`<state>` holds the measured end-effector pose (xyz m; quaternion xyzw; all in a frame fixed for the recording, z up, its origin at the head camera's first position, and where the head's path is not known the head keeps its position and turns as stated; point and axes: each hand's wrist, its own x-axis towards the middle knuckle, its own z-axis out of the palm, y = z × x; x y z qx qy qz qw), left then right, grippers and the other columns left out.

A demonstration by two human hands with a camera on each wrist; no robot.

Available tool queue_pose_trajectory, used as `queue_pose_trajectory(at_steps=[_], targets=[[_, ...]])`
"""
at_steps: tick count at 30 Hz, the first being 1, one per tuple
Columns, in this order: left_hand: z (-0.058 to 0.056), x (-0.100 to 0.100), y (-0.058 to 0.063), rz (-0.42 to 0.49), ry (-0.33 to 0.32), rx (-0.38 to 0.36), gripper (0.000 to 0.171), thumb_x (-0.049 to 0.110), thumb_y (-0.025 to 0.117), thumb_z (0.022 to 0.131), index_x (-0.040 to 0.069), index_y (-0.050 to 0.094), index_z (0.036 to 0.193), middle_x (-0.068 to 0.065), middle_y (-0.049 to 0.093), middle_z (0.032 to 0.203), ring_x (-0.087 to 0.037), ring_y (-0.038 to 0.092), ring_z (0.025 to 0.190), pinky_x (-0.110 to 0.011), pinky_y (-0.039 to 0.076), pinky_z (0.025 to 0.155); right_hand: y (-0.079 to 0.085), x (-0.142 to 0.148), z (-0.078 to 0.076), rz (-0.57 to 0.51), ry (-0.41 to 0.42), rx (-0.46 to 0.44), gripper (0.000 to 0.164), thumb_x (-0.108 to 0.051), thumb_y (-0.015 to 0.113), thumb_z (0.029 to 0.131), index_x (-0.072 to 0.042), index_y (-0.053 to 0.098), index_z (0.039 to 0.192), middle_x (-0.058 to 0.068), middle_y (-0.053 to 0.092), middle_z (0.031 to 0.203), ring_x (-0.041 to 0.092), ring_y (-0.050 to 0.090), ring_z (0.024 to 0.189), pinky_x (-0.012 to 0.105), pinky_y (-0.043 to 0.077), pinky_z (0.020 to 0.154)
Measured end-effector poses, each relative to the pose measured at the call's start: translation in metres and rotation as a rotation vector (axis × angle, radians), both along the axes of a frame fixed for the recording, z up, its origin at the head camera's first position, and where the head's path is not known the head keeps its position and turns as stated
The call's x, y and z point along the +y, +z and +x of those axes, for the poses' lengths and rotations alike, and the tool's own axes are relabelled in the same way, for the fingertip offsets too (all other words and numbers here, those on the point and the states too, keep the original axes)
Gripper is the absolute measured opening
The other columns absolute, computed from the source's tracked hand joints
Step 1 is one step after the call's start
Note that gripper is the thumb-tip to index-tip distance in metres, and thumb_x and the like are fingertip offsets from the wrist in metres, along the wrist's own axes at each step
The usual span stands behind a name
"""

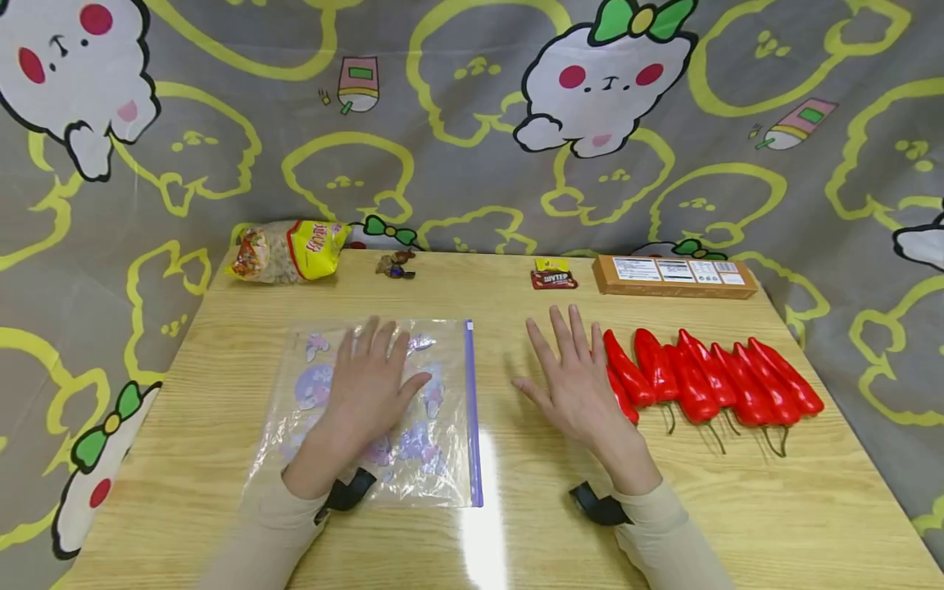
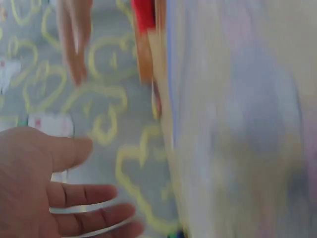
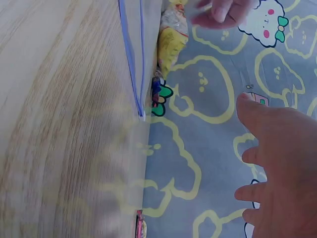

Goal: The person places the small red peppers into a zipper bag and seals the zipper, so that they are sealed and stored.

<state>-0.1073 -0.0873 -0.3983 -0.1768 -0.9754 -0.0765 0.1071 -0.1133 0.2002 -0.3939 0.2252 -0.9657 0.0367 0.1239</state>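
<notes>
My left hand [image 1: 372, 389] hovers palm down over a clear zip bag [image 1: 450, 344] printed with purple and pink figures, fingers spread. The bag lies flat, its purple zip edge [image 1: 474, 410] facing right. My right hand [image 1: 575, 385] is spread too, palm down, above the table just left of a row of shiny red peppers [image 1: 693, 385] with thin green stems. It overlaps the leftmost pepper in the head view. Neither hand holds anything. The left wrist view is blurred, with the left hand [image 2: 74, 183] on its left side; the right hand [image 3: 277, 163] shows in the right wrist view.
Along the table's back edge stand a yellow snack bag [image 1: 295, 250], a few small wrapped pieces [image 1: 397, 264], a red and yellow packet pair [image 1: 553, 277] and a long brown box [image 1: 674, 276]. A patterned cloth [image 1: 457, 98] hangs behind the table [image 1: 413, 549].
</notes>
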Motion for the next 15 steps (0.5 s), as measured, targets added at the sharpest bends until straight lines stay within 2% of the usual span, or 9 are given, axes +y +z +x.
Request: queue_pose_trajectory(at_steps=[2, 3, 5, 7, 10, 15], targets=[[0.005, 0.018, 0.0, 0.096, -0.038, -0.055, 0.045, 0.044, 0.053, 0.089, 0.003, 0.06, 0.106, -0.015, 0.058, 0.104, -0.031, 0.054, 0.099, -0.044, 0.045, 0.083, 0.001, 0.0, 0.0, -0.01, 0.014, 0.014, 0.078, -0.05, 0.055, 0.084, -0.015, 0.024, 0.146, 0.018, 0.012, 0.151, 0.038, 0.0, 0.139, 0.059, 0.003, 0.107], [0.007, 0.028, 0.0, 0.138, -0.06, -0.093, 0.036, 0.039, 0.055, 0.089, 0.004, 0.061, 0.093, -0.011, 0.058, 0.09, -0.027, 0.056, 0.083, -0.039, 0.048, 0.07, 0.001, 0.001, -0.001, -0.015, 0.024, 0.027, 0.076, -0.048, 0.056, 0.084, -0.014, 0.026, 0.146, 0.019, 0.015, 0.15, 0.038, 0.002, 0.139, 0.059, 0.005, 0.107], [0.009, 0.047, -0.002, 0.193, -0.099, -0.217, 0.029, 0.035, 0.056, 0.089, 0.008, 0.058, 0.078, -0.003, 0.053, 0.072, -0.018, 0.051, 0.063, -0.031, 0.043, 0.052, 0.002, 0.001, -0.001, -0.035, 0.049, 0.052, 0.072, -0.044, 0.058, 0.084, -0.012, 0.033, 0.143, 0.02, 0.02, 0.148, 0.038, 0.008, 0.138, 0.058, 0.009, 0.107], [0.01, 0.063, -0.006, 0.216, -0.122, -0.351, 0.031, 0.034, 0.054, 0.09, 0.011, 0.054, 0.069, 0.001, 0.048, 0.062, -0.013, 0.046, 0.052, -0.027, 0.039, 0.043, 0.002, 0.002, 0.0, -0.057, 0.078, 0.084, 0.066, -0.039, 0.062, 0.083, -0.01, 0.041, 0.139, 0.021, 0.027, 0.145, 0.039, 0.018, 0.135, 0.056, 0.018, 0.106], [0.008, 0.079, -0.014, 0.175, -0.131, -0.486, 0.039, 0.036, 0.051, 0.091, 0.014, 0.05, 0.059, 0.004, 0.043, 0.052, -0.01, 0.041, 0.042, -0.023, 0.036, 0.037, 0.003, 0.001, 0.001, -0.096, 0.114, 0.115, 0.056, -0.03, 0.066, 0.082, -0.008, 0.05, 0.131, 0.021, 0.036, 0.138, 0.039, 0.033, 0.126, 0.052, 0.031, 0.101], [0.005, 0.088, -0.024, 0.123, -0.096, -0.546, 0.05, 0.038, 0.05, 0.09, 0.017, 0.042, 0.046, 0.005, 0.039, 0.043, -0.009, 0.038, 0.035, -0.022, 0.034, 0.033, 0.006, -0.003, 0.003, -0.162, 0.15, 0.142, 0.046, -0.02, 0.067, 0.081, -0.008, 0.056, 0.123, 0.018, 0.047, 0.126, 0.034, 0.043, 0.115, 0.045, 0.04, 0.093]])
